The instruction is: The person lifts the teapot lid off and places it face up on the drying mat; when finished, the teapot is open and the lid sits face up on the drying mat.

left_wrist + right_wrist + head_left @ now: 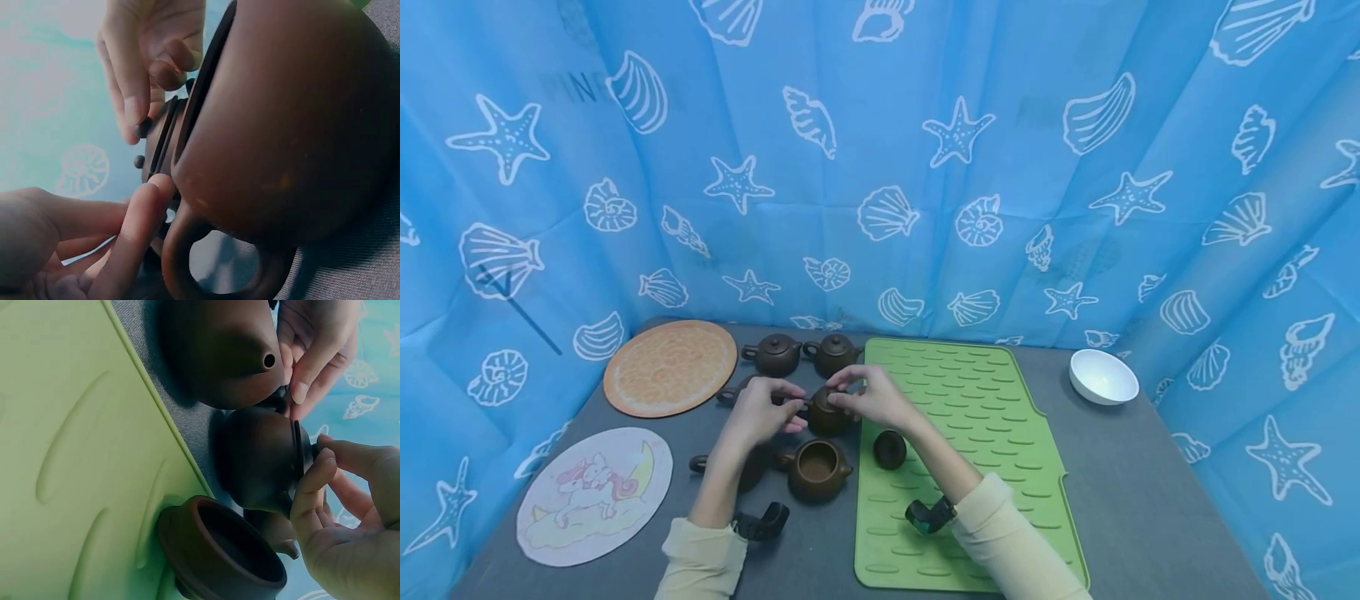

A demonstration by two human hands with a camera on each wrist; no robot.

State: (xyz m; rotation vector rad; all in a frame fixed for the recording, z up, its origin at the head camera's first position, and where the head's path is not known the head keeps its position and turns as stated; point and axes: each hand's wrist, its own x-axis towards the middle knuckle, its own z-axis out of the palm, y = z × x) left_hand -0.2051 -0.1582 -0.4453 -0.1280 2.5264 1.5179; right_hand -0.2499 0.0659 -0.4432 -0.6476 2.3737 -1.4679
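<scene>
A small dark brown teapot stands between both hands, lid seated on its top. From the right, my right hand pinches the lid's knob between thumb and fingertips. My left hand comes in from the left and pinches the same teapot's handle, partly hidden by the fingers. Nearer to me, a brown teapot stands lidless, its inside showing. A loose dark lid lies upside down on the green mat, below the right hand.
Two lidded teapots stand behind the hands; others are partly hidden by the left hand and wrist. At left lie a pizza-print round mat and a unicorn-print one. A white bowl sits far right, before a blue curtain.
</scene>
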